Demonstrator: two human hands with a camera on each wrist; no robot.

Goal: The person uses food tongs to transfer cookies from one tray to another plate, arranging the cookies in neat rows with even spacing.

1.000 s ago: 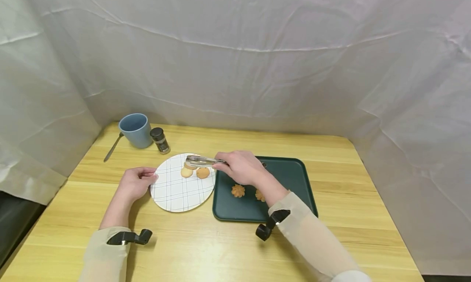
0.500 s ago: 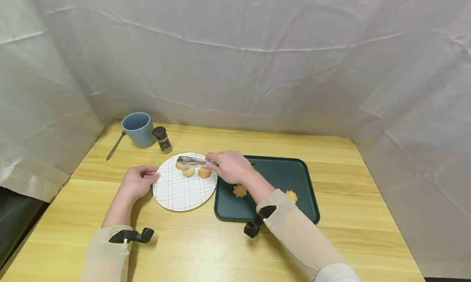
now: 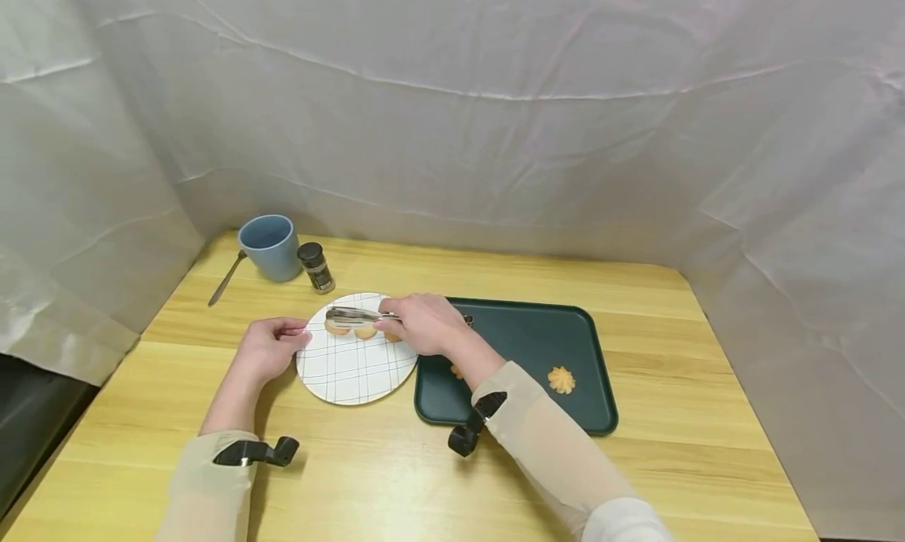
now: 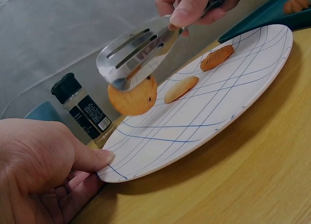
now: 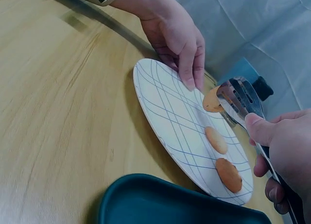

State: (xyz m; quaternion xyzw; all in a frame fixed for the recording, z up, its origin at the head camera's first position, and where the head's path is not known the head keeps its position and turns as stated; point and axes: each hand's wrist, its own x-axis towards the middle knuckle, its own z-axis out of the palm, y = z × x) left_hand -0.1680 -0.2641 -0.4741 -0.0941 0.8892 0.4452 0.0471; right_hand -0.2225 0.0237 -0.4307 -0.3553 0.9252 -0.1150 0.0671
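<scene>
My right hand (image 3: 424, 322) grips tongs (image 3: 348, 316), cookie (image 4: 133, 102) at their tips by the plate's (image 3: 353, 373) far-left edge; left hand (image 3: 269, 349) pinches its left rim. Probably placing; next calls for easing the tongs apart.

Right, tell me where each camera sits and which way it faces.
Head: worn on the head, facing forward and down at the plate and tray; left hand, right hand and forearms show.
Left wrist: on that wrist, facing across the plate; left hand near, right hand holding tongs beyond.
Right wrist: on that wrist, facing across the plate; right hand near, left hand beyond.
Both wrist views share plate, tongs, three cookies.
</scene>
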